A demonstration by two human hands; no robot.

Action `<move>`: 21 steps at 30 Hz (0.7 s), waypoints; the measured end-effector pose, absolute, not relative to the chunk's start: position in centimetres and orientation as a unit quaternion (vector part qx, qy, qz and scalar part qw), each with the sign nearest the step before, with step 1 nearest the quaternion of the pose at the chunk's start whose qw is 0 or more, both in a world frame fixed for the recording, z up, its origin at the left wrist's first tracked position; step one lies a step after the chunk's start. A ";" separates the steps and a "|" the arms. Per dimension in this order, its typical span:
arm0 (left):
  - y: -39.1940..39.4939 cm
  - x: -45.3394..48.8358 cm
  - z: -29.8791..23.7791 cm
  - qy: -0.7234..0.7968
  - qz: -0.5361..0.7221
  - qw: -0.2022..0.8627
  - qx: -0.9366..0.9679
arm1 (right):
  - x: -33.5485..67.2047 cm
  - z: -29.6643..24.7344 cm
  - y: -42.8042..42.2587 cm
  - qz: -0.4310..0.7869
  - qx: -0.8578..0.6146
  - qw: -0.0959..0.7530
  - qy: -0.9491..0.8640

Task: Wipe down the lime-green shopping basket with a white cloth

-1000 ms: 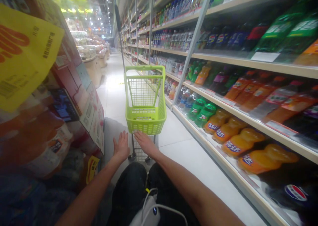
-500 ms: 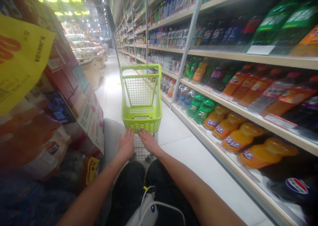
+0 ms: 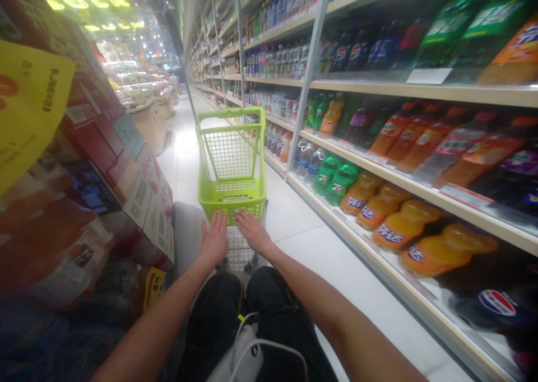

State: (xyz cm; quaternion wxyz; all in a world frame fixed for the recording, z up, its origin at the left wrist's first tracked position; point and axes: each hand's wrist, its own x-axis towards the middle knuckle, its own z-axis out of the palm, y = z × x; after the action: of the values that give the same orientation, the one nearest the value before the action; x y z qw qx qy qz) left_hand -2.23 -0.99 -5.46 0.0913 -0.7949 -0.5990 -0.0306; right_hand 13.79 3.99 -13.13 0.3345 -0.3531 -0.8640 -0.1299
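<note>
In front of my knees stands a bright green plastic shopping cart (image 3: 231, 189) with lattice walls and nothing visible in its basket. My left hand (image 3: 215, 239) is stretched out, its fingers straight and the fingertips at the near lower edge of the basket. Just to the right, my right hand (image 3: 253, 232) lies the same way, palm down, with its fingertips at that edge. Neither hand is wrapped round anything. Whether the fingertips press on the plastic I cannot tell. On my lap rests a white device (image 3: 247, 354) with a white cable.
To the right, long shelves (image 3: 378, 163) hold soda bottles, with orange soda bottles (image 3: 397, 225) on the lowest level. Stacked cartons (image 3: 145, 214) and a yellow price sign (image 3: 33, 107) crowd the left. A pale tiled aisle (image 3: 185, 130) runs ahead between them.
The cart and both hands sit slightly further left in the picture, and the shelves have shifted left too. Both hands keep their stretched pose at the basket's near edge.
</note>
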 end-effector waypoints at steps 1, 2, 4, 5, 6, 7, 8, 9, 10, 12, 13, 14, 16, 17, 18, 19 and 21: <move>-1.1 -2.0 -5.6 -0.594 -0.028 0.092 -0.799 | 13.8 -13.9 3.8 -0.132 -0.357 0.331 -0.863; -1.2 -1.8 -5.8 -0.588 -0.026 0.093 -0.803 | 14.0 -14.5 3.5 -0.134 -0.360 0.329 -0.863; -1.4 -1.4 -6.0 -0.578 -0.024 0.093 -0.810 | 14.5 -14.6 2.9 -0.137 -0.357 0.332 -0.863; -1.3 -1.2 -6.0 -0.574 -0.027 0.094 -0.813 | 14.9 -14.1 2.7 -0.138 -0.352 0.339 -0.861; -1.2 -1.0 -5.9 -0.572 -0.032 0.095 -0.814 | 15.4 -13.4 2.6 -0.140 -0.349 0.351 -0.857; -1.0 -0.9 -5.8 -0.571 -0.038 0.097 -0.814 | 15.9 -12.5 2.5 -0.141 -0.348 0.366 -0.851; -0.8 -0.7 -5.7 -0.572 -0.045 0.100 -0.813 | 16.5 -11.5 2.5 -0.142 -0.351 0.383 -0.843; -0.6 -0.6 -5.5 -0.573 -0.051 0.103 -0.812 | 17.0 -10.7 2.7 -0.142 -0.356 0.398 -0.833; -0.4 -0.4 -5.3 -0.573 -0.054 0.105 -0.811 | 17.5 -10.0 2.9 -0.142 -0.364 0.410 -0.824; -0.1 0.0 -5.1 -0.572 -0.053 0.107 -0.811 | 18.2 -9.6 3.3 -0.141 -0.373 0.417 -0.817; -0.1 0.3 -5.1 -0.570 -0.049 0.106 -0.813 | 18.5 -10.0 3.5 -0.140 -0.375 0.412 -0.818; -0.1 0.6 -5.1 -0.565 -0.043 0.106 -0.817 | 18.6 -10.7 3.6 -0.138 -0.375 0.404 -0.823; -0.2 1.3 -5.5 -0.551 -0.031 0.108 -0.827 | 18.7 -12.7 3.7 -0.135 -0.377 0.381 -0.833; -0.4 1.6 -5.8 -0.541 -0.025 0.109 -0.834 | 18.7 -13.8 3.6 -0.135 -0.381 0.370 -0.837; -0.5 1.9 -6.1 -0.530 -0.019 0.111 -0.841 | 18.7 -14.9 3.4 -0.134 -0.387 0.360 -0.838; -0.6 2.1 -6.4 -0.519 -0.015 0.113 -0.847 | 18.7 -15.7 3.2 -0.134 -0.393 0.351 -0.839; -0.8 2.3 -6.8 -0.504 -0.011 0.116 -0.856 | 18.8 -16.4 2.6 -0.128 -0.395 0.340 -0.844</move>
State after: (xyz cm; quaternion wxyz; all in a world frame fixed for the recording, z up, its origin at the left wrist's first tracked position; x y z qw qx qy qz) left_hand 2.32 -0.77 -6.84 0.1161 -0.8556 -0.5044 -0.0107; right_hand 18.83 2.59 -16.45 0.3399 -0.3952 -0.8438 -0.1281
